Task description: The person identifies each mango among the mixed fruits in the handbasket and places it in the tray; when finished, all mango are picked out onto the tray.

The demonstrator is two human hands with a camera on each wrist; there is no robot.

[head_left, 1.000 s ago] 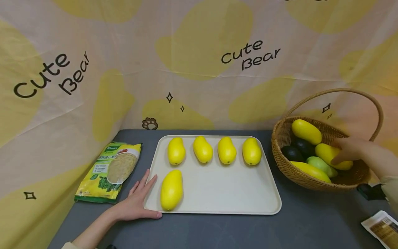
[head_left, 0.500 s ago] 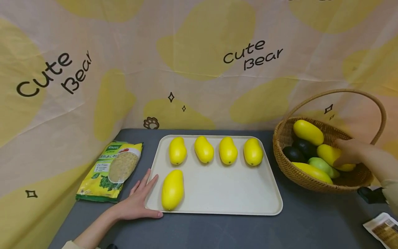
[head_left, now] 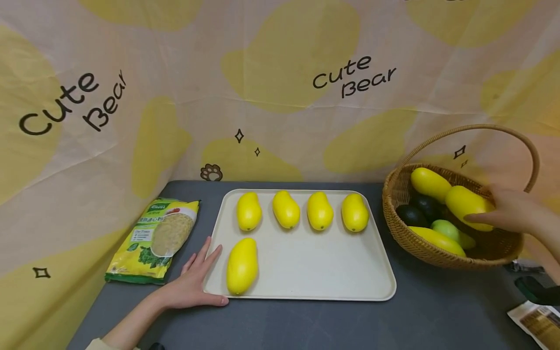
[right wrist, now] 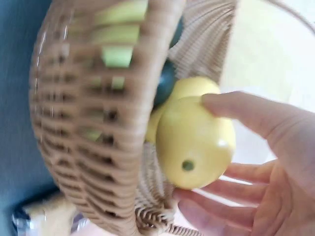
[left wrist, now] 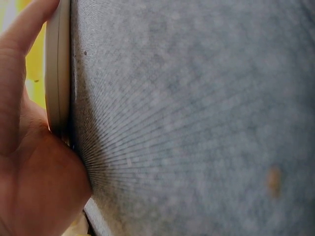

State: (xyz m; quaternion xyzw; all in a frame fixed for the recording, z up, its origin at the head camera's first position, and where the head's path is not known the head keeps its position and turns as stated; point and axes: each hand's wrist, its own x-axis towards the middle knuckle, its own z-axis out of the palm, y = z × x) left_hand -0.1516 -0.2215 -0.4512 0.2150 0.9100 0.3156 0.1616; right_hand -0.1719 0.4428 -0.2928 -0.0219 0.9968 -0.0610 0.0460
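Observation:
In the head view my right hand (head_left: 516, 206) grips a yellow mango (head_left: 465, 206) over the right side of a wicker basket (head_left: 442, 260). The right wrist view shows thumb and fingers round this mango (right wrist: 194, 142), its stem spot facing the camera. Still in the basket are two more yellow mangoes, dark avocados (head_left: 426, 207) and a pale green fruit (head_left: 446, 231), partly hidden. My left hand (head_left: 188, 289) lies with spread fingers at the near left corner of a cream tray (head_left: 315, 272), touching its edge. Several mangoes (head_left: 248, 211) form the tray's back row; another mango (head_left: 242, 266) lies near its left front.
A yellow-green Knorr bag (head_left: 153, 240) lies left of the tray. At the lower right are a brown-and-white packet (head_left: 535, 323) and a dark object (head_left: 535, 290). A patterned curtain (head_left: 280, 97) hangs behind the grey table (head_left: 280, 325). The basket handle (head_left: 481, 127) arches above its opening.
My right hand has raised the mango from its place in the basket, uncovering more of the basket's right interior. My left hand stays at the tray corner.

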